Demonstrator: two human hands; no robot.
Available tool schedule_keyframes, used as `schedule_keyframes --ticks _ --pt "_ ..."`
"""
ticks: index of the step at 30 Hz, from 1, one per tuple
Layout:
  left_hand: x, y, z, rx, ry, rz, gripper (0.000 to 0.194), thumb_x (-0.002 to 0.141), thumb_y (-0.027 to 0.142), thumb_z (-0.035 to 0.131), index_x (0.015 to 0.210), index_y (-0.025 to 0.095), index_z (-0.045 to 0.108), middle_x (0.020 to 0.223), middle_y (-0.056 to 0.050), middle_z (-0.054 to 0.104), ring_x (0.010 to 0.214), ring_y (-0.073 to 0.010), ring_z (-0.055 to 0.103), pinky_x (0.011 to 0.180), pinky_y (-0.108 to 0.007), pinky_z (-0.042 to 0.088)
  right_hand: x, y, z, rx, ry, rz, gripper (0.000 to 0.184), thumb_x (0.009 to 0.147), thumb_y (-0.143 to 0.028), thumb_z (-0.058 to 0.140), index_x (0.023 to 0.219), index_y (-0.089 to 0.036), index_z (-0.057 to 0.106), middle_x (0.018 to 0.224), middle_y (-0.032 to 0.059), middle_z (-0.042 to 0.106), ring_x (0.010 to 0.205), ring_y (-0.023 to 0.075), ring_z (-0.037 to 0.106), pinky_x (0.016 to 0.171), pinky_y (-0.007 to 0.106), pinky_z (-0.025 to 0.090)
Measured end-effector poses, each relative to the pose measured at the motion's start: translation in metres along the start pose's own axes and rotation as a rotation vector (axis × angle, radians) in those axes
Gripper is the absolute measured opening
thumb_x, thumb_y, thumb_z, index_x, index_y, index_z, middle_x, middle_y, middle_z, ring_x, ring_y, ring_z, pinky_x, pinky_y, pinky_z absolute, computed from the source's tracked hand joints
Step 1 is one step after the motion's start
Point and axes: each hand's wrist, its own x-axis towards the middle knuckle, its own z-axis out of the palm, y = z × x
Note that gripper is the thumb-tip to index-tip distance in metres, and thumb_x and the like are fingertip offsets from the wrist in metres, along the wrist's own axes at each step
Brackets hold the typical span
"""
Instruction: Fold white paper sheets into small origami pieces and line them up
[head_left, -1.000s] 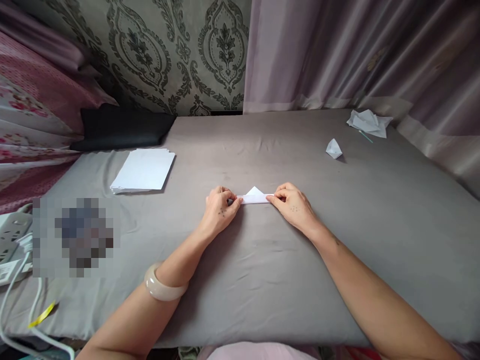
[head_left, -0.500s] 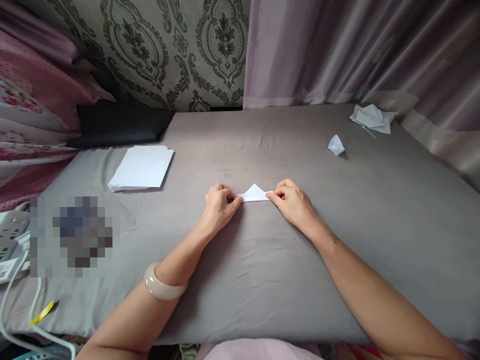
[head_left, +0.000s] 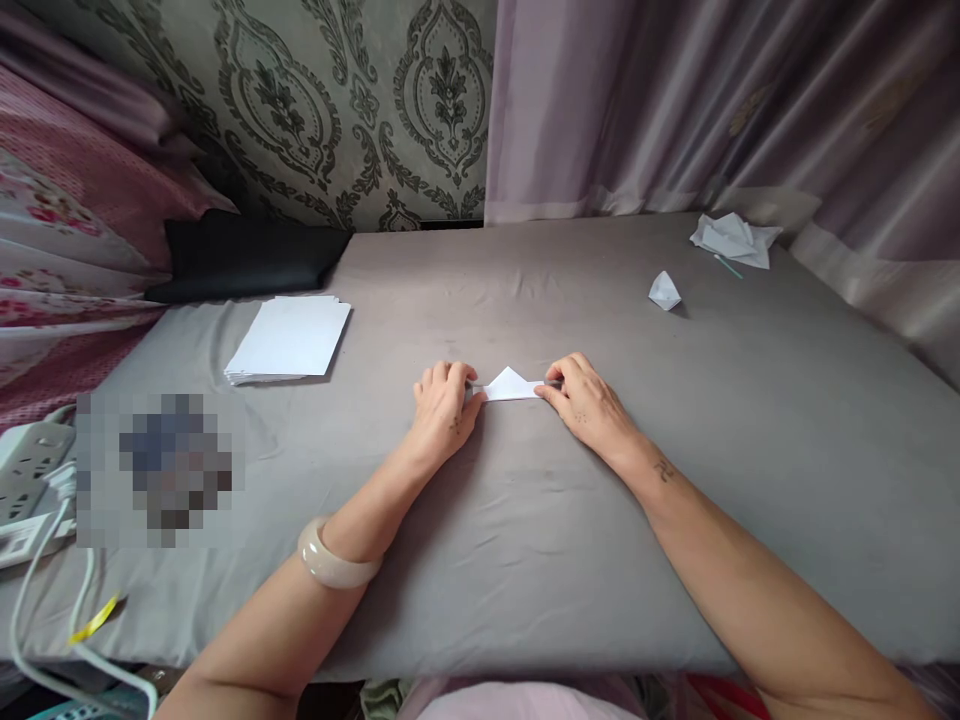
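Observation:
A small folded white paper (head_left: 510, 384), with a triangular peak at the far side and a straight near edge, lies on the grey cloth (head_left: 510, 560) in front of me. My left hand (head_left: 448, 408) pinches its left end, the thumb along the near edge and the fingers behind. At the other end, my right hand (head_left: 586, 398) grips the paper the same way between thumb and fingers. The ends of the paper are partly hidden by my fingertips.
Left of my hands is a stack of white paper (head_left: 291, 338), with a black folded item (head_left: 247, 258) behind it. A folded paper piece (head_left: 664, 291), crumpled papers (head_left: 733, 240) and a thin green stick (head_left: 728, 266) lie far right. A power strip (head_left: 30, 465) with cables sits at the left edge.
The fingers of my left hand have shifted slightly upward at the paper's left end. The paper stays nearly in place, and the whole view has turned a little.

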Motion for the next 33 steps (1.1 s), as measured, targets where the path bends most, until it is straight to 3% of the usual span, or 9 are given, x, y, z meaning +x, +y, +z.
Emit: schedule_keyframes --ticks 3,5,7,11,16,21,26,30,33 --pt "0.0 0.005 -0.002 0.146 0.006 0.265 0.029 0.093 0.017 0.041 0.117 0.022 0.055 0.121 -0.011 0.054 0.106 -0.0263 0.046 0.087 -0.042 0.037 -0.003 -0.004 0.004 -0.035 0.048 -0.204 0.014 0.09 -0.016 0.053 0.102 -0.019 0.059 0.105 0.0072 0.06 0.094 0.0203 0.055 0.081 0.032 0.044" --pt "0.0 0.011 -0.004 0.229 -0.068 0.459 0.03 0.095 0.014 0.036 0.114 0.021 0.058 0.116 -0.01 0.058 0.106 -0.0247 0.049 0.091 -0.041 0.037 -0.008 -0.012 0.005 -0.102 -0.001 -0.358 0.027 0.093 -0.01 0.041 0.109 -0.021 0.06 0.108 0.0073 0.061 0.098 0.0205 0.053 0.084 0.033 0.043" --pt "-0.002 0.017 -0.005 0.294 -0.154 0.561 0.028 0.095 0.014 0.036 0.109 0.016 0.061 0.107 -0.01 0.062 0.1 -0.0229 0.054 0.091 -0.038 0.04 -0.014 -0.022 0.005 -0.18 -0.08 -0.406 0.036 0.093 -0.008 0.036 0.117 -0.021 0.059 0.107 0.0079 0.062 0.095 0.0205 0.052 0.082 0.033 0.044" --pt "-0.015 0.026 -0.004 0.425 -0.137 0.479 0.026 0.091 0.008 0.04 0.101 0.011 0.063 0.1 -0.012 0.064 0.094 -0.0237 0.059 0.085 -0.035 0.047 -0.028 -0.04 0.005 -0.259 -0.102 -0.341 0.039 0.096 -0.026 0.04 0.133 -0.024 0.051 0.112 0.009 0.059 0.096 0.0221 0.051 0.085 0.035 0.043" --pt "-0.026 0.024 -0.007 0.456 -0.165 0.399 0.032 0.087 0.003 0.04 0.11 0.008 0.061 0.111 -0.014 0.064 0.103 -0.0232 0.06 0.087 -0.033 0.051 -0.035 -0.048 0.006 -0.356 -0.09 -0.292 0.046 0.098 -0.042 0.033 0.139 -0.025 0.048 0.116 0.012 0.056 0.098 0.0251 0.049 0.085 0.038 0.043" --pt "-0.027 0.014 -0.011 0.447 -0.164 0.34 0.04 0.086 0.002 0.038 0.12 0.011 0.057 0.121 -0.011 0.062 0.111 -0.0214 0.059 0.088 -0.03 0.053 -0.035 -0.038 0.0 -0.358 -0.091 -0.26 0.043 0.099 -0.039 0.033 0.133 -0.025 0.054 0.113 0.0103 0.057 0.098 0.0239 0.05 0.081 0.036 0.044" --pt "-0.029 0.009 -0.016 0.406 -0.173 0.329 0.038 0.086 0.006 0.038 0.117 0.011 0.059 0.122 -0.012 0.062 0.113 -0.022 0.058 0.083 -0.029 0.054 -0.036 -0.025 -0.009 -0.366 -0.063 -0.236 0.039 0.099 -0.034 0.032 0.125 -0.023 0.06 0.107 0.0092 0.059 0.095 0.0215 0.051 0.077 0.032 0.043" --pt "-0.026 0.009 -0.023 0.343 -0.154 0.294 0.029 0.086 0.011 0.041 0.105 0.015 0.063 0.115 -0.01 0.065 0.106 -0.0217 0.06 0.07 -0.028 0.052 -0.036 -0.015 -0.01 -0.377 -0.022 -0.258 0.036 0.098 -0.03 0.035 0.118 -0.018 0.063 0.102 0.0093 0.06 0.091 0.0216 0.052 0.072 0.033 0.043" --pt "-0.017 0.013 -0.024 0.334 -0.128 0.232 0.025 0.093 0.028 0.041 0.089 0.018 0.064 0.098 -0.008 0.066 0.091 -0.0213 0.062 0.06 -0.028 0.047 -0.033 -0.009 -0.009 -0.385 0.0 -0.283 0.032 0.096 -0.028 0.039 0.108 -0.016 0.065 0.101 0.0103 0.061 0.091 0.0225 0.053 0.071 0.034 0.044"
